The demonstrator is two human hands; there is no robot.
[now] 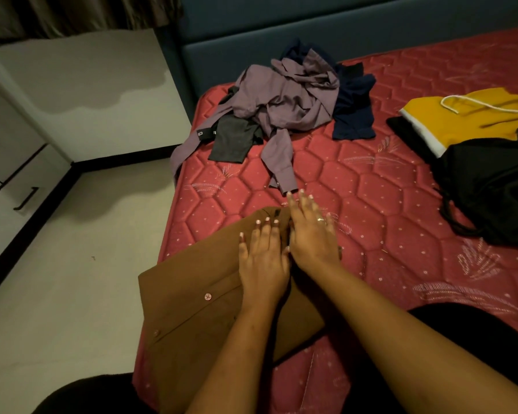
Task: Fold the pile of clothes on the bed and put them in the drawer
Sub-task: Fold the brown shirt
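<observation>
**Palms down, fingers straight**

Left hand [263, 258] palm-down on a brown woven button-front shirt [192, 309], fingers straight and a little spread, curled round nothing. Right hand [311, 231] close against it, fingers likewise stretched out and gripping nothing. Slightly blurred, with a ring on one finger, over the shirt's far right edge and the red quilted mattress [371, 210]. Right fingertips just short of a purple sleeve cuff, contact impossible to tell.

Brown shirt partly folded, lying on the mattress's near left corner. Two pale buttons showing along its placket, left edge reaching past the mattress side.

Farther up the mattress, near the dark blue padded headboard [251, 34], a crumpled pile. On top a loose purple long-sleeved shirt [287, 97], under its left side a dark grey garment [234, 138], at its right a navy blue garment [353, 115]. Well apart to the right, a yellow garment with white trim and a white cord [467, 115]. Against that garment's near side, a black drawstring bag [491, 186].

On the left, beyond a strip of pale floor [87, 264], a white drawer unit with a black handle [27, 198], fronts shut.
</observation>
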